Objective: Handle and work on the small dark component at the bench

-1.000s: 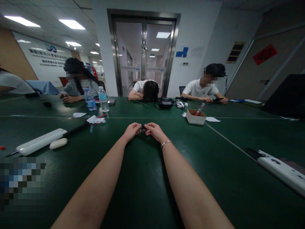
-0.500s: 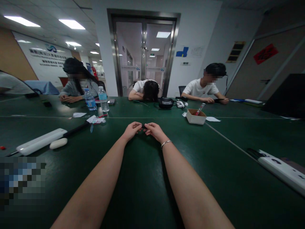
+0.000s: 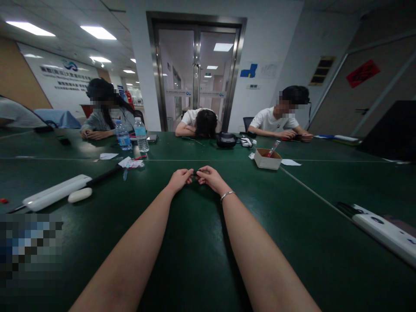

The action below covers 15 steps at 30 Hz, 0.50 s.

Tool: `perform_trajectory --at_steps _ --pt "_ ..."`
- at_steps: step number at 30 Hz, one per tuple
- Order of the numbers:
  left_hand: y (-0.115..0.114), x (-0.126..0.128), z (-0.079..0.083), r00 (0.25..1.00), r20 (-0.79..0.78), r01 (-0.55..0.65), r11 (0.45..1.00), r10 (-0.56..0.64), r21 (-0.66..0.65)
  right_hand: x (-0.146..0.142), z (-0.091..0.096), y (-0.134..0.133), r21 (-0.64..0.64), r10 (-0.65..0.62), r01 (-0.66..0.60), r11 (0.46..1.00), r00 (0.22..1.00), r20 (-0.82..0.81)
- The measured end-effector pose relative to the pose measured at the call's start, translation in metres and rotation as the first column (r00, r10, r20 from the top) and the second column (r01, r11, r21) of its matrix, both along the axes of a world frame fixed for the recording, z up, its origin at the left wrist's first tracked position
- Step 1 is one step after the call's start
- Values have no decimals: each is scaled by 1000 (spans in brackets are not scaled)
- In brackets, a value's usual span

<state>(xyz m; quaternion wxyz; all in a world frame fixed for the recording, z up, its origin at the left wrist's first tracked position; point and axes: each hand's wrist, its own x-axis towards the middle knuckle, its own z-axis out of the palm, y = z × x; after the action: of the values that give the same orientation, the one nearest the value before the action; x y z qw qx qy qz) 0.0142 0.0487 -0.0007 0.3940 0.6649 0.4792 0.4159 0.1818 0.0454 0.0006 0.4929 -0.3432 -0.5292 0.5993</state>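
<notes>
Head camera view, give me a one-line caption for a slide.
Left hand and right hand hold a small dark object between them over a green table.

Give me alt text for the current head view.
Left hand and right hand pinch a small dark object together at a green table. Beyond, bottles stand to the left, an open box to the right; people sit opposite.
</notes>
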Motion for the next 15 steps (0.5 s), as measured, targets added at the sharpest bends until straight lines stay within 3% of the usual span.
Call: perform_trajectory --at_steps 15 --pt "-6 -2 8 949 -239 -206 978 207 29 2 -2 1 52 69 -71 996 997 36"
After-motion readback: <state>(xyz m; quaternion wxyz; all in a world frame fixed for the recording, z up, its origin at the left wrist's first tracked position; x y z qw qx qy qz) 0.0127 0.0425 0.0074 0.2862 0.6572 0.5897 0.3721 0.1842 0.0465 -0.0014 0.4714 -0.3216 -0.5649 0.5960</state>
